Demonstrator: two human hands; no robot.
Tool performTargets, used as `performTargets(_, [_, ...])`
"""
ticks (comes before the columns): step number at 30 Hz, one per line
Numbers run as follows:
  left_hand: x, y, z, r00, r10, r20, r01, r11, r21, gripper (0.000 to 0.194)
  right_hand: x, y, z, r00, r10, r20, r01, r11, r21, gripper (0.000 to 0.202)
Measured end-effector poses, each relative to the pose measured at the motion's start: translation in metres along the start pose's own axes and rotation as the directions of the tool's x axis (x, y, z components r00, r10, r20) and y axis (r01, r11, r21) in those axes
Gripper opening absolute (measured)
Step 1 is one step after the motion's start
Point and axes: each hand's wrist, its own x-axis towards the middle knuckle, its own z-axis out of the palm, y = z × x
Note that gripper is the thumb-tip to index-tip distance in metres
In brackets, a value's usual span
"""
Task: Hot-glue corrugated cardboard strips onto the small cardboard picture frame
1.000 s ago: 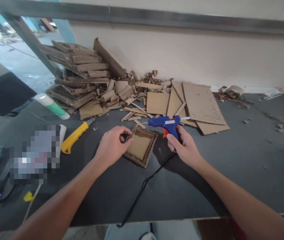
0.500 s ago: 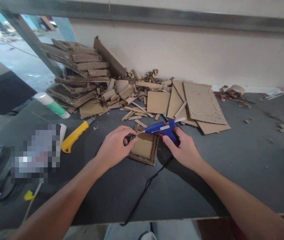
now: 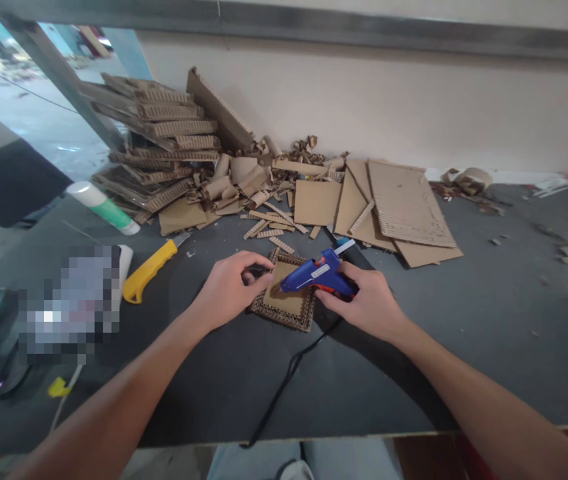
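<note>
My right hand (image 3: pixel 369 300) is wrapped around the handle of a blue hot glue gun (image 3: pixel 317 272), a white glue stick jutting from its back. Its nozzle points down and left over a small rectangular cardboard tray (image 3: pixel 284 319) with built-up corrugated walls. At the tray's left wall, my left hand (image 3: pixel 234 283) has its fingers and thumb curled in on the edge, covering part of that side. A black cord (image 3: pixel 294 363) runs from beneath the right hand to the table's front edge.
Cardboard strips (image 3: pixel 277 230), flat sheets (image 3: pixel 409 203) and curled scraps (image 3: pixel 244 177) lie behind the tray. A tall cardboard stack (image 3: pixel 164 133) stands back left. To the left are a yellow utility knife (image 3: pixel 151 270), a white-green tube (image 3: pixel 104 208) and a blurred-out device (image 3: pixel 71 300).
The glue gun's nozzle has tipped downward and come away from the left fingers, moving toward the tray's middle. My left hand stays at the tray's left side.
</note>
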Motion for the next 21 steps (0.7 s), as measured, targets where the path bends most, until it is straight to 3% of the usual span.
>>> performTargets(6, [0.001,0.0,0.0,0.998,-0.053,0.032,0.054,0.998,-0.033,0.03,-0.002,-0.005,0.0,0.999,0.005,0.036,-0.006,1.0,0.019,0.033])
performTargets(9, [0.001,0.002,0.001,0.995,-0.095,0.031,0.096,0.995,-0.035,0.031,-0.002,-0.006,0.002,1.0,-0.025,0.013,0.025,1.0,0.002,0.026])
performTargets(15, [0.001,0.002,0.002,0.991,-0.13,0.019,0.131,0.99,-0.045,0.032,-0.005,-0.009,0.008,0.971,-0.217,-0.102,0.208,0.974,-0.091,0.007])
performTargets(21, [0.001,-0.001,0.003,0.994,-0.111,-0.003,0.11,0.993,-0.043,0.032,-0.009,-0.007,0.015,0.942,-0.311,-0.129,0.287,0.941,-0.177,0.015])
